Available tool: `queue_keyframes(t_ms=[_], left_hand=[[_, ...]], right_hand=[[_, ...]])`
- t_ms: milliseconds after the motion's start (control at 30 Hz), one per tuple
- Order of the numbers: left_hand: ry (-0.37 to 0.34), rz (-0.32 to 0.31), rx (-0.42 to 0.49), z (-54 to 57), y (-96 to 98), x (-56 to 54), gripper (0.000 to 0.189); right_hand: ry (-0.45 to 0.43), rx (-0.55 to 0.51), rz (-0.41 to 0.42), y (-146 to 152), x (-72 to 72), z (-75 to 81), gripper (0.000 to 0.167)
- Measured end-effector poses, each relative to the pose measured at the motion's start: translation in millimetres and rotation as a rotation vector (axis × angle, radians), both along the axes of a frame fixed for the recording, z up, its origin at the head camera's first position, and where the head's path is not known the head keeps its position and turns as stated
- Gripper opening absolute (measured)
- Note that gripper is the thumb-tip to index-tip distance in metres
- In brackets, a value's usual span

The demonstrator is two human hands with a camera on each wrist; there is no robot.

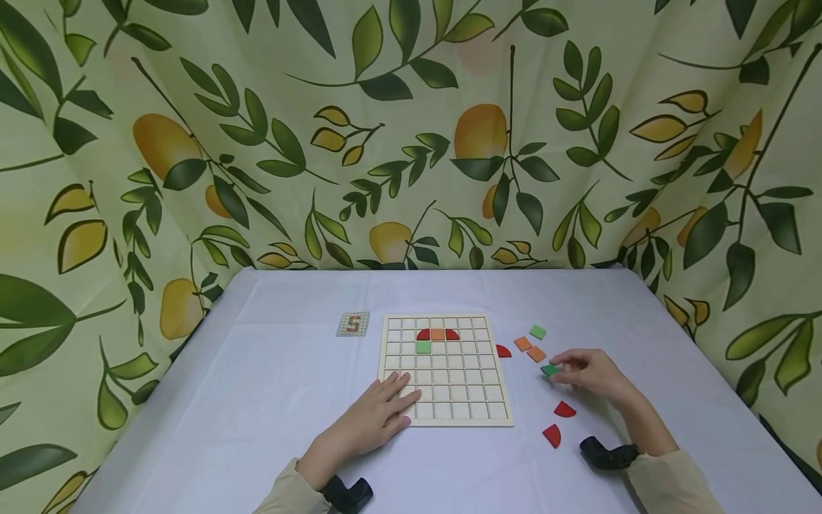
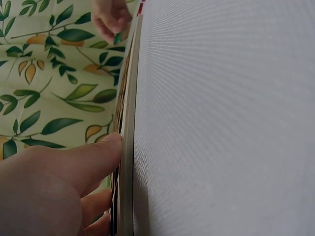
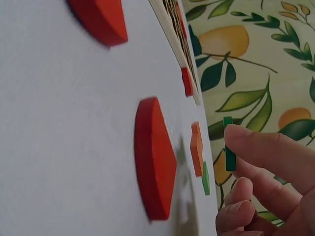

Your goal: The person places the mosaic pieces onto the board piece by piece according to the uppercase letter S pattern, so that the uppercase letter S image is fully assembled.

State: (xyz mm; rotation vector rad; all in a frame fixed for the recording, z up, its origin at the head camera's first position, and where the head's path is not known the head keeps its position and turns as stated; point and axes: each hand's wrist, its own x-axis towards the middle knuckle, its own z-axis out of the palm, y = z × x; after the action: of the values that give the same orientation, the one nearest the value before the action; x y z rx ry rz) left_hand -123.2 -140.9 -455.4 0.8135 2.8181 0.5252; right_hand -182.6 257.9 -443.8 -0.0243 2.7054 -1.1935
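Note:
My right hand point(image 1: 589, 373) pinches a green square tile point(image 1: 549, 370) between thumb and fingers, to the right of the grid board point(image 1: 459, 391). In the right wrist view the green tile point(image 3: 230, 147) shows edge-on, raised off the table. My left hand point(image 1: 379, 412) lies with fingers spread on the board's lower left corner; its thumb point(image 2: 110, 147) rests at the board's edge in the left wrist view. On the board, an orange square point(image 1: 437, 334) sits between two red quarter-round tiles point(image 1: 423, 335), with a light green square point(image 1: 423, 347) below the left one.
A small pattern card point(image 1: 352, 324) with a red and orange S lies left of the board. Right of it are a red quarter-round piece point(image 1: 504, 351), orange squares point(image 1: 523, 344) and a green square point(image 1: 538, 332). Two red quarter-rounds point(image 1: 564, 409) lie nearer the front. A leaf-print curtain point(image 1: 411, 178) hangs behind.

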Motion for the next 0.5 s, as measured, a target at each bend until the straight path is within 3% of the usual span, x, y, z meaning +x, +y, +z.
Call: queue_keyframes(t_ms=[500], left_hand=[[0.002, -0.001, 0.013, 0.2, 0.0, 0.6, 0.047]], right_hand=[[-0.028, -0.035, -0.068, -22.9, 1.2, 7.8, 0.04]])
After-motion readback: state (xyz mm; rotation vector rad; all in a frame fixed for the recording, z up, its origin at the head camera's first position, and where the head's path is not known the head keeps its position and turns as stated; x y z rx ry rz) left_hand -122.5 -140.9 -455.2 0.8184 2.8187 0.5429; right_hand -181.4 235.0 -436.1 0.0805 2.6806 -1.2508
